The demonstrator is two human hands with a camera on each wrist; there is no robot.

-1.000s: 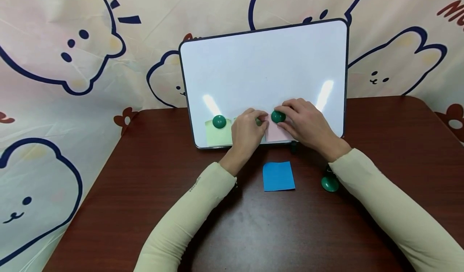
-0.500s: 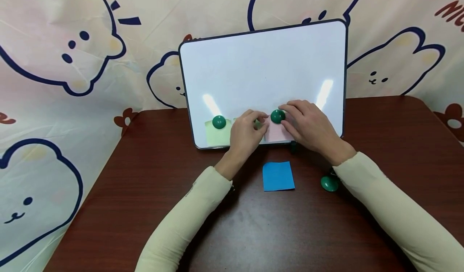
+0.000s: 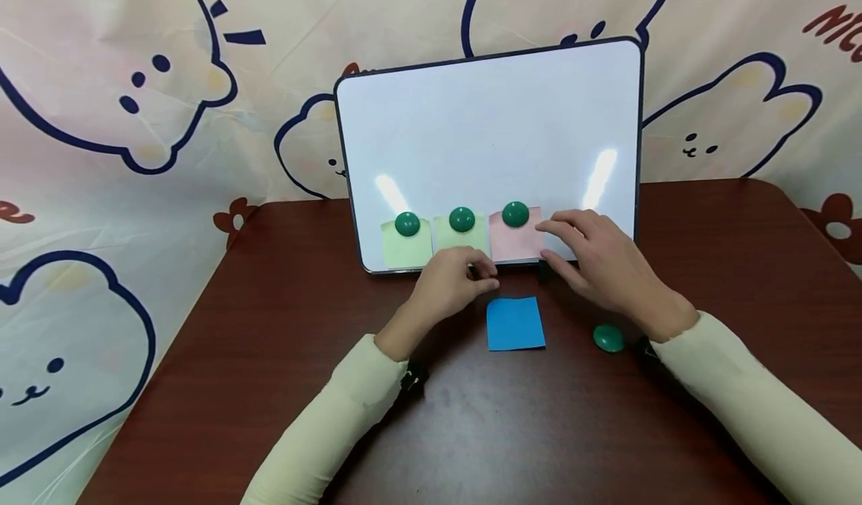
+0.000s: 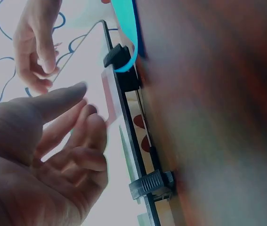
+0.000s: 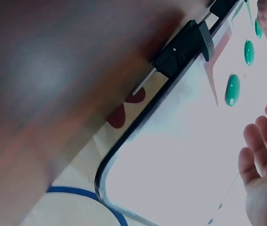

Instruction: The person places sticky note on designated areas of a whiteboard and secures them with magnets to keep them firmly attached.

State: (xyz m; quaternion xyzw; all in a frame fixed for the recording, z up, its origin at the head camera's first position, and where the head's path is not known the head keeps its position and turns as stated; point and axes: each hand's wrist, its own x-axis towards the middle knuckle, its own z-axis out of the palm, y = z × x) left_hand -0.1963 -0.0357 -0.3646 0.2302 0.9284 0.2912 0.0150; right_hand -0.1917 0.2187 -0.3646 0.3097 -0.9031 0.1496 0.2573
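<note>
On the whiteboard [image 3: 498,131], three sticky notes stand in a row along the lower edge, each under a round green magnet. The left note [image 3: 406,251] and middle note [image 3: 471,237] are pale green; the right note [image 3: 515,243] is pink, its magnet [image 3: 515,214] at the top. My left hand [image 3: 444,284], fingers loosely bent and holding nothing, is in front of the middle note's lower part. To the right of the pink note, my right hand [image 3: 602,265] has relaxed, spread fingers, its fingertips near the note's edge. A blue sticky note [image 3: 515,324] lies on the table below.
A spare green magnet [image 3: 609,337] lies on the brown table [image 3: 485,430], below my right hand. Black clamps [image 4: 147,183] hold the board's lower edge. Behind the board hangs a cartoon-printed cloth [image 3: 289,19].
My right hand has let go of the magnet on the pink note and moved right and down. My left hand has come down off the middle note, uncovering its magnet.
</note>
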